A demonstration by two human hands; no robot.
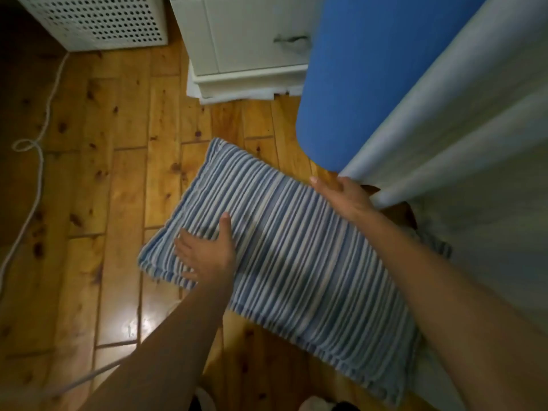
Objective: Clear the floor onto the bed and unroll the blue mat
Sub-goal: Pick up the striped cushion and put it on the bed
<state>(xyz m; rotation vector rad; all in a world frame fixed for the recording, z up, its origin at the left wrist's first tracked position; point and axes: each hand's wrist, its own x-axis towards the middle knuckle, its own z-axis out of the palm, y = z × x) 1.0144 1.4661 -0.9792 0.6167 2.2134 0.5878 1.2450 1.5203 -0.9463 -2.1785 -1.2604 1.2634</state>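
A blue-and-white striped pillow (296,256) lies on the wooden floor (118,203) beside the bed (489,173). My left hand (207,253) rests on its near-left part, thumb on top and fingers curled over the left edge. My right hand (344,197) grips the pillow's far right edge, close to the bed's side. The rolled blue mat (361,84) stands upright against the bed, just beyond my right hand.
A white cabinet (246,40) with a metal handle stands behind the mat. A white perforated box (98,22) sits at the top left. A white cord (32,161) trails along the floor on the left.
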